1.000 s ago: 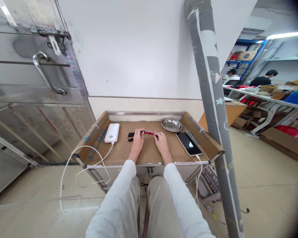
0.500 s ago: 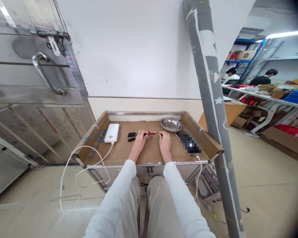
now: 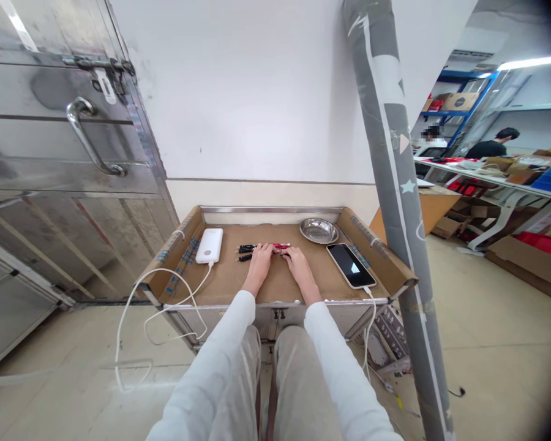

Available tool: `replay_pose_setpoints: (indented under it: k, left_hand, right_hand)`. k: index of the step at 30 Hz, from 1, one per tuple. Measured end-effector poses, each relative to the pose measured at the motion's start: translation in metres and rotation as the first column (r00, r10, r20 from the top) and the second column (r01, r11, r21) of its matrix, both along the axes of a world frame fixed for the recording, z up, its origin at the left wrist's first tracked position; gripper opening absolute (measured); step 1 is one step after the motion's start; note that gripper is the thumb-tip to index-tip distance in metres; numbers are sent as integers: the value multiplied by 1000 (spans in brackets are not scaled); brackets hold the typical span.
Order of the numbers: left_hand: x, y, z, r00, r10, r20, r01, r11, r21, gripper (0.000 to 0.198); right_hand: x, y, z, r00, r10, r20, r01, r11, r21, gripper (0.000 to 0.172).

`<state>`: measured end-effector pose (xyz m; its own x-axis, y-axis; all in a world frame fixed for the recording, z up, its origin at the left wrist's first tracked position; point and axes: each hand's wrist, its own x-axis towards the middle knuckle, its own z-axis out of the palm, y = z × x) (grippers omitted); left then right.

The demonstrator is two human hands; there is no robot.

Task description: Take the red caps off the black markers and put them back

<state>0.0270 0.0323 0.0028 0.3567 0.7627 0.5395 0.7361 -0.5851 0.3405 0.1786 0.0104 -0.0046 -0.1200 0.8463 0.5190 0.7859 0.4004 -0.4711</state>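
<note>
Several slim pens, black (image 3: 246, 248) and red (image 3: 282, 245), lie on the brown cardboard liner (image 3: 232, 288) of a shallow tray table. My left hand (image 3: 259, 262) is closed over a black pen (image 3: 245, 258), its dark end showing left of the fingers. My right hand (image 3: 299, 263) has its fingertips pinched together close to my left fingertips, at the right end of the pens. What lies between the right fingers is small and mostly hidden.
A white power bank (image 3: 209, 246) with a cable sits left. To the right are a steel dish (image 3: 319, 231) and a phone (image 3: 351, 266) on a cable. A tall grey wrapped roll (image 3: 397, 184) leans at the table's right side. Two people work in the background.
My right hand has moved left, so its fingertips now meet the area of my left fingertips. The small dark piece seen at the right fingers is now hidden.
</note>
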Motion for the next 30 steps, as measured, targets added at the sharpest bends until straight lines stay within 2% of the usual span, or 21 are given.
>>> replay_pose_setpoints:
  k: [3,5,10,14,17,23,27,30]
  left_hand:
    - [0,2,-1,1000,-22,2,22,1000,10,28]
    - [0,2,-1,1000,-11,6,11,1000,22,30]
    - [1,-1,-2,999,-42,17,42,998,39,29]
    - [2,-1,-2,999,-45,30,44,998,39,24]
    - [2,-2,-1,1000,-14,26,13,999,46,22]
    - [2,-3,-2,997,67,35,-68,997,42,24]
    - [2,-1,-4,995,96,12,-96,994,44,26]
    - [1,-1,-4,995,95,-12,-94,995,44,26]
  right_hand:
    - [-2,-1,3,996,89,-30,-90,996,-6,20]
    - [-2,-2,5,995,84,-62,-84,996,4,20]
    - [1,-7,11,969,-111,-220,132,988,80,23]
    - [5,-7,10,933,-221,-285,248,967,62,25]
    - [6,-4,5,932,-262,-250,277,961,25,23]
    - [4,1,3,978,-183,-105,181,983,-27,19]
    - [3,-1,3,968,-246,-53,243,968,-61,18]
    - [3,-3,3,971,-233,-57,231,972,-36,19]
